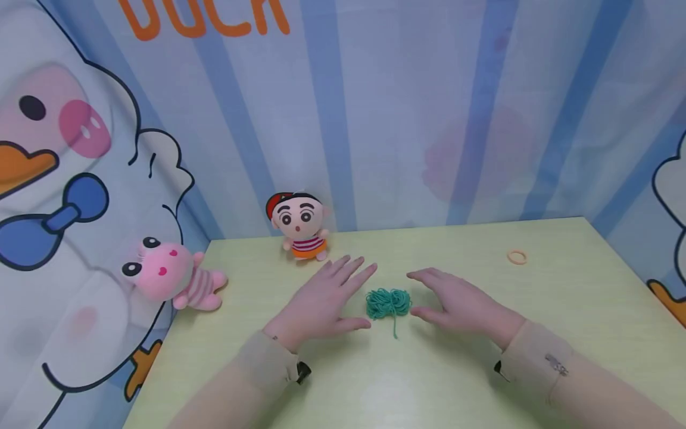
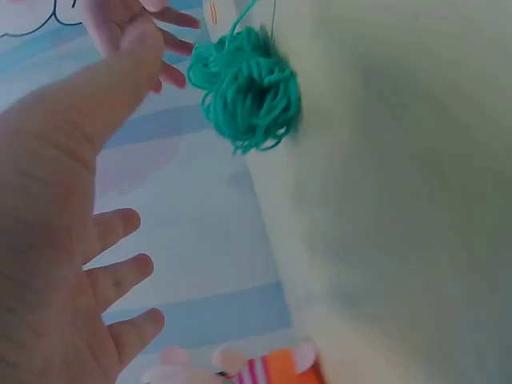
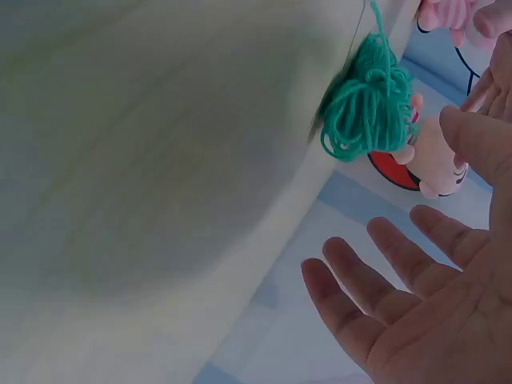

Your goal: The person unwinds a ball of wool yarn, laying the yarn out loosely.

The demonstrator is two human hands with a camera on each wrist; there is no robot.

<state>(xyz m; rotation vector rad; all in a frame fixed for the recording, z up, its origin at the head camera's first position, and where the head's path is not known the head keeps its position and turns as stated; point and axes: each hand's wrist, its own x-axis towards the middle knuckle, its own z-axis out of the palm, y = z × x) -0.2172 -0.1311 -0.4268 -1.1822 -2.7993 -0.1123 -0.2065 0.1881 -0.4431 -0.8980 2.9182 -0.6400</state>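
A small bundle of green yarn (image 1: pixel 388 304), tied at its middle with a loose tail toward the front, lies on the pale yellow table (image 1: pixel 386 387). My left hand (image 1: pixel 332 298) is just left of it, fingers spread and straight, touching nothing. On the other side, my right hand (image 1: pixel 461 301) hovers with thumb and fingers apart, its thumb tip close to the yarn. Both wrist views show the yarn (image 2: pixel 250 92) standing clear of the left palm (image 2: pixel 48 240) and of the right fingers (image 3: pixel 360 292).
A boy doll (image 1: pixel 300 223) with a red cap sits at the table's back edge. At the left lies a pink plush toy (image 1: pixel 174 274). A peach-coloured ring (image 1: pixel 517 257) rests at the back right. Behind hangs a striped blue curtain (image 1: pixel 396 119).
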